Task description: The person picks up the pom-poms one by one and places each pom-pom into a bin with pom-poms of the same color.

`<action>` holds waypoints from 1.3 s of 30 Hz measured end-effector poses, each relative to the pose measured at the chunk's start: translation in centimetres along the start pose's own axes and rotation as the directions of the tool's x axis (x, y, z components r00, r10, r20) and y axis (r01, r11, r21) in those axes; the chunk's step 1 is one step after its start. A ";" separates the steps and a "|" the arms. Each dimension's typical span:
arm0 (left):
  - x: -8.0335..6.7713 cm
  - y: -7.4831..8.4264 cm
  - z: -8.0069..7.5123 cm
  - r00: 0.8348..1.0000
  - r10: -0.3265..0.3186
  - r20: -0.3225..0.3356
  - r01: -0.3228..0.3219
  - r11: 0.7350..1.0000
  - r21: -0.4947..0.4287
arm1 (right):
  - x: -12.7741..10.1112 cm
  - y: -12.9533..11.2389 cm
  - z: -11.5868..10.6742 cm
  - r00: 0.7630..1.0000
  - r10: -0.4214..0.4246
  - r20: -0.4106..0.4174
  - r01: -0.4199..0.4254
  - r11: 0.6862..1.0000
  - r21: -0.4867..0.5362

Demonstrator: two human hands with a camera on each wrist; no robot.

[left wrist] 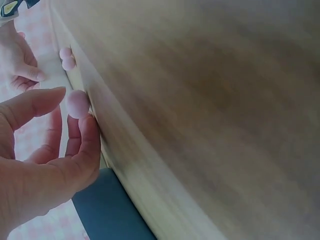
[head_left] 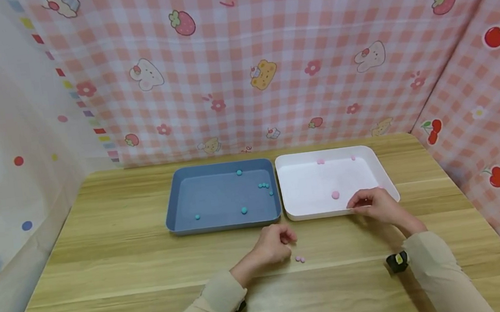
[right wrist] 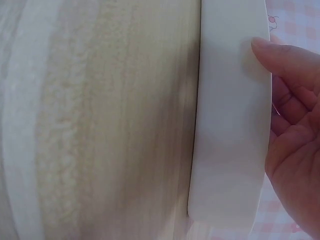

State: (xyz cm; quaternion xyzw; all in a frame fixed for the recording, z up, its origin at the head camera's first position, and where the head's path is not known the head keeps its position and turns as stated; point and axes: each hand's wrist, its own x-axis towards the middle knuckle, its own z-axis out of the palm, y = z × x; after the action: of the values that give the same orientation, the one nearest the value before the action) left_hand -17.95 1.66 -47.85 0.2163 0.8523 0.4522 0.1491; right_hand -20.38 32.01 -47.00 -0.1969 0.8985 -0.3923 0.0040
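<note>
In the head view my left hand [head_left: 270, 244] is low over the table in front of the trays. Its thumb and fingers are curled around a small pink ball [left wrist: 78, 104], seen between the fingertips in the left wrist view and hidden in the head view. Two more pink balls [head_left: 299, 259] lie side by side on the wood, just to the right of this hand. My right hand [head_left: 378, 205] grips the near wall of the white tray [right wrist: 230, 130], thumb on the outside and the other fingers over the rim.
Left of the white tray stands a blue-grey tray [head_left: 212, 225], holding several teal balls [head_left: 244, 211] in two sizes. Several pink balls [head_left: 335, 195] are spread inside the white tray. Behind the wooden table [head_left: 117, 260] hangs a checked cloth [head_left: 227, 49], with more cloth at both sides.
</note>
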 end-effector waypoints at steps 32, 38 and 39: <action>1.6 2.6 -1.2 0.997 0.074 -0.036 -0.079 0.979 -0.187 | -0.1 -0.1 -0.2 1.000 0.002 -0.002 -0.002 1.000 0.017; 3.1 3.4 -1.1 0.996 0.032 -0.079 -0.050 0.968 -0.246 | 0.0 0.2 -0.1 1.000 0.004 0.003 -0.004 1.000 0.028; 3.3 3.6 -1.1 0.995 0.029 -0.091 -0.051 0.965 -0.256 | 0.0 0.2 -0.1 1.000 0.006 0.002 -0.006 1.000 0.025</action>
State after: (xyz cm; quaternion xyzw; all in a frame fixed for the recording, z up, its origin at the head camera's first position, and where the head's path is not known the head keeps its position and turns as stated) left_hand -20.49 4.33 -44.48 0.1923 0.7873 0.5713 0.1298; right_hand -20.50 32.21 -47.04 -0.1947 0.8942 -0.4031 0.0086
